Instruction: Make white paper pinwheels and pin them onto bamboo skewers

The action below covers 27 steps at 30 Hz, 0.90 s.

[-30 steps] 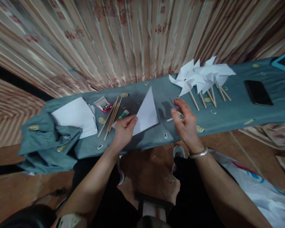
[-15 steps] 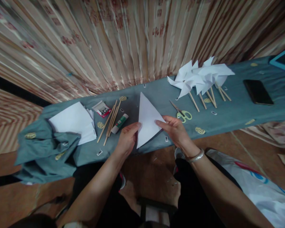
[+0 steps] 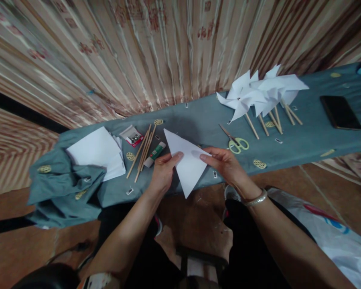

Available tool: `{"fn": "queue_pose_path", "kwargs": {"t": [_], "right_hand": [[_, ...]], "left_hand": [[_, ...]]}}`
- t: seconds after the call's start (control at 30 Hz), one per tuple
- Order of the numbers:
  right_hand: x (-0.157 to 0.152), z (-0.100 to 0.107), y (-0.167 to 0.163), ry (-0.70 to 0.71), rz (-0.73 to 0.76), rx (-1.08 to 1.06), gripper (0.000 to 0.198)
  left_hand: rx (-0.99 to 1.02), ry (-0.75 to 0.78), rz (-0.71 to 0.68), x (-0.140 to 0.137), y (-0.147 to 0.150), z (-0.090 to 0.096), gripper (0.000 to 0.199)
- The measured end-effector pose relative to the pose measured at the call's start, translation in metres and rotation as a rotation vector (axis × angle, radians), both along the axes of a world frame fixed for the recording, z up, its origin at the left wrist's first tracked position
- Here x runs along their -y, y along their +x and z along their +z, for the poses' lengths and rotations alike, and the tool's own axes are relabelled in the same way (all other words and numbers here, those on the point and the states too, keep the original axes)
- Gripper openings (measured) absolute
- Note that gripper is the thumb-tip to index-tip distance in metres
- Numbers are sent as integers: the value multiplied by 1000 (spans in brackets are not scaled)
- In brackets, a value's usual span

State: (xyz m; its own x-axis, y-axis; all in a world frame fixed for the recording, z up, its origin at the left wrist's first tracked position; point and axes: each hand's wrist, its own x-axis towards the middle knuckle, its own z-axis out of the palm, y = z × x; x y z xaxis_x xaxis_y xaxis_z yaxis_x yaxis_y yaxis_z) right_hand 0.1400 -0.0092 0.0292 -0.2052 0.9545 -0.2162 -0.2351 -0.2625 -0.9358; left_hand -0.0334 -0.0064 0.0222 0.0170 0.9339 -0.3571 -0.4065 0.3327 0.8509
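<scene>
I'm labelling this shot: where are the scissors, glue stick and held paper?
Scissors [image 3: 235, 141]: head view, where blades meet handles.
Glue stick [image 3: 157, 151]: head view, green barrel.
Held paper [image 3: 189, 164]: head view, middle of the sheet.

Surface [image 3: 313, 146] is matt, wrinkled cloth, bunched at the left end. Folded sheet [image 3: 189, 168] at the near edge is smooth matt paper; pinwheels [image 3: 245, 98] by the far edge, same, on bare wood sticks [image 3: 252, 126]. Scissors [image 3: 235, 141]: metal blades, plastic-looking handles.

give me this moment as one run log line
left hand: holds paper triangle | right hand: holds same paper triangle | near left: glue stick | near right: scissors
</scene>
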Motion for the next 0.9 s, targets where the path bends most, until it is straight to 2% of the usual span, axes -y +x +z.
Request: {"fn": "queue_pose_path", "kwargs": {"t": [0.3,0.43,0.53,0.63,0.7,0.77,0.83,0.9], "right_hand": [[-1,-3,-2,-37,-49,18,25],[0,-4,-5,37,6,78,26],[-4,-5,5,155,-7,224,29],[-11,-5,35,290,-158,497,32],[-15,-4,62,394,-313,868,30],[-16,-4,85,403,-394,1300,29],[-15,-6,98,366,-293,1555,29],[-14,-8,102,344,-163,1690,28]], "left_hand": [[56,-7,-10,1,4,3,38],[43,-23,7,0,4,0,38],[22,-33,29,-1,3,0,37],[19,-44,48,-2,2,1,37],[21,-55,45,-2,1,2,38],[10,-65,28,-1,1,2,38],[-4,-73,13,-1,1,2,37],[-16,-76,0,0,2,2,37]]}}
